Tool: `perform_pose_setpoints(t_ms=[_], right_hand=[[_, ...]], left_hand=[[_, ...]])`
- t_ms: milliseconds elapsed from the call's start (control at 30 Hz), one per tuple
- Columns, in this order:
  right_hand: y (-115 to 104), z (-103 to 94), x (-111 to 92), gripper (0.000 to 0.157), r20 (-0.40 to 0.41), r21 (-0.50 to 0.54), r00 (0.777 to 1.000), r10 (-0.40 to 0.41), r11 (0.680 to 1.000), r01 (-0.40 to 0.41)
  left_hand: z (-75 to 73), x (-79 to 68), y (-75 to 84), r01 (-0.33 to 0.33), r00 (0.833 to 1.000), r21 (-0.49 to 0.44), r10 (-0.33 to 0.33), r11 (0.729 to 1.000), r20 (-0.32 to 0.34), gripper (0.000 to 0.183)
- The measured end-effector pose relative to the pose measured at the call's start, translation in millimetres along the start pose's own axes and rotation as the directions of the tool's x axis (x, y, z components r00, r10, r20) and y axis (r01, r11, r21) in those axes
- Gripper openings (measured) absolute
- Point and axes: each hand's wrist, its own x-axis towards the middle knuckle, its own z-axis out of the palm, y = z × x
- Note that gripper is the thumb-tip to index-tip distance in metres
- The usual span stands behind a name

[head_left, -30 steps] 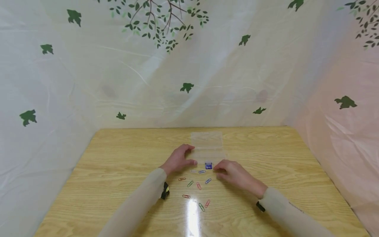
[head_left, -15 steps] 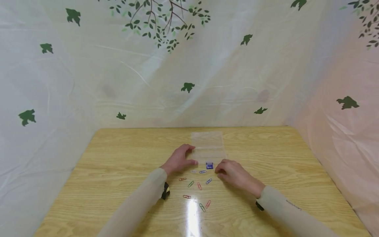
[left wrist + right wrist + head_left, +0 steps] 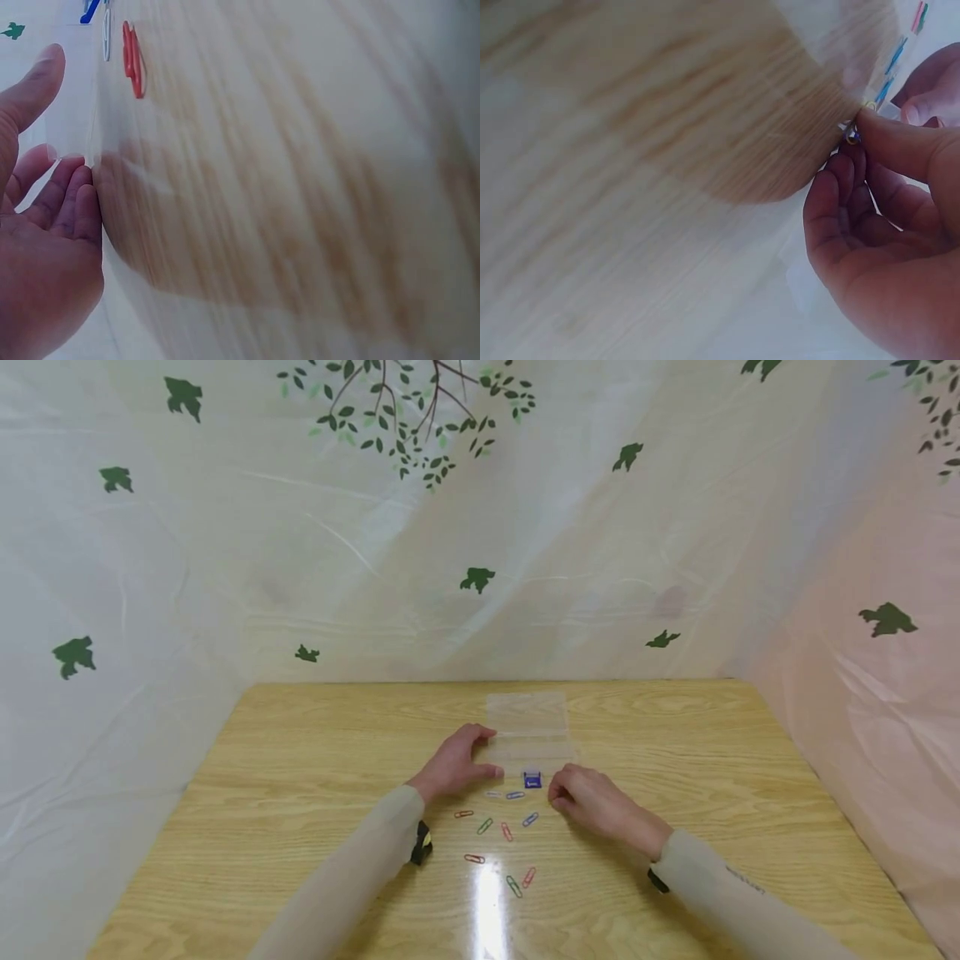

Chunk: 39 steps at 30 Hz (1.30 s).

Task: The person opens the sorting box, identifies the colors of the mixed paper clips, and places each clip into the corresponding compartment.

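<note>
A clear plastic box lies with its lid laid back near the far side of the table. My left hand is at its left edge, thumb by the near corner and index finger by the hinge line; in the left wrist view its thumb is straight and the fingers relaxed. My right hand is low over the table, just right of a small dark blue piece with white marks. Its thumb and fingertips pinch a small yellow paper clip, mostly hidden by the fingers.
Several coloured paper clips lie loose nearer the body, among them a blue paper clip, a red paper clip and a green paper clip. Behind the wooden table hangs a pale curtain with leaf prints.
My right hand has drawn slightly right, away from the blue piece, and its fingertips have come together. The left hand keeps its place at the box. The head view has shifted a little.
</note>
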Motion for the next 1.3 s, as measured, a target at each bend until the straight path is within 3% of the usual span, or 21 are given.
perform_pose_setpoints(t_ms=[333, 567, 800, 1100, 1300], right_hand=[[-2, -5.8, -3, 0.009, -0.042, 0.101, 0.996, 0.082, 0.992, -0.078], [-3, -15.2, -2, 0.009, -0.115, 0.117, 0.991, 0.063, 0.992, -0.05], [-2, -21.3, 0, 0.004, -0.158, 0.209, 0.982, 0.104, 0.975, -0.07], [4, -26.9, 6, 0.004, -0.304, 0.23, 0.951, 0.062, 0.973, 0.01], [5, -32.7, 9, 0.007, -0.364, 0.221, 0.929, 0.066, 0.975, 0.017]], left_hand=[[-2.9, -2.2, 5.0, 0.007, 1.0, -0.01, -0.007, 1.0, 0.005, 0.067], [-2.6, -2.8, 5.7, 0.023, 1.0, -0.018, -0.023, 1.0, 0.001, 0.066], [-1.3, -0.8, 4.1, 0.024, 1.0, -0.017, -0.024, 1.0, 0.003, 0.066], [-1.0, 0.2, 2.9, 0.022, 1.0, -0.021, -0.022, 1.0, 0.003, 0.067], [-1.8, 0.5, 3.0, 0.02, 1.0, -0.022, -0.02, 1.0, 0.005, 0.066]])
